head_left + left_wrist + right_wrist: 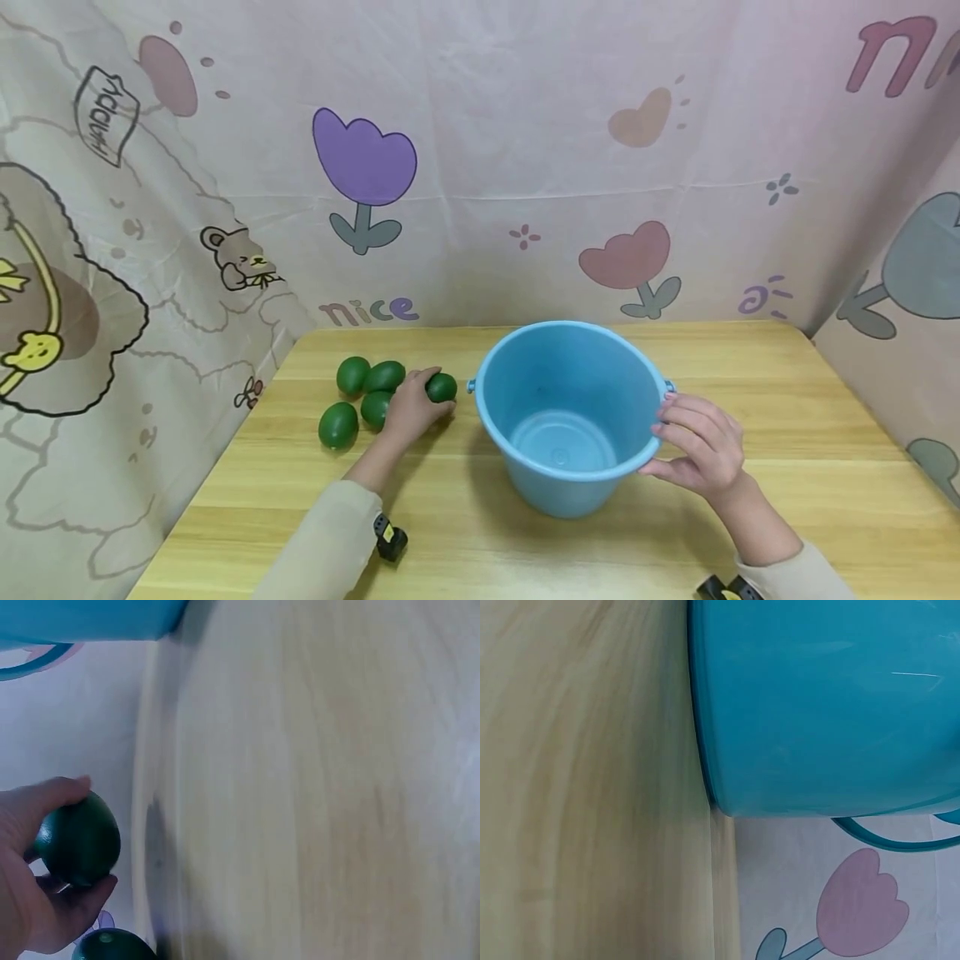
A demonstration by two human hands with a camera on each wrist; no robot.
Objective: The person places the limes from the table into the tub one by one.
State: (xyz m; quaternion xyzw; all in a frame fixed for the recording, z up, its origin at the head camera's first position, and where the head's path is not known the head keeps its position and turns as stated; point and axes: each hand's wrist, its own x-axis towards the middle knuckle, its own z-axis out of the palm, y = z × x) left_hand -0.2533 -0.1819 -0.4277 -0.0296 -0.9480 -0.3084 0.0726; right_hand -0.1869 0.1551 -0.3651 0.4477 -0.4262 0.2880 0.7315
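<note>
Left hand (pixel 412 408) is clasping a green fruit (pixel 443 388), long axis unclear. Right hand (pixel 702 443) is gripping a bucket (pixel 558 373) standing mouth-up.

on my head feed the bucket (pixel 570 375) is plain light blue, inside and out; my wrist feeds show it as deeper teal. i see solid dark green on every fruit (pixel 338 426). the table (pixel 750 383) is yellow-tan with wood-grain streaks. the backdrop cloth (pixel 487 125) is pale pinkish white, printed with a purple tulip (pixel 365 167), a dusty red tulip (pixel 630 258) and a blue-grey tulip (pixel 926 267). i also make out a tan heart (pixel 641 119) and lettering (pixel 381 312) in pink, tan, grey and purple. the sleeves (pixel 322 533) are cream; each wrist camera (pixel 390 539) is black with yellow.
</note>
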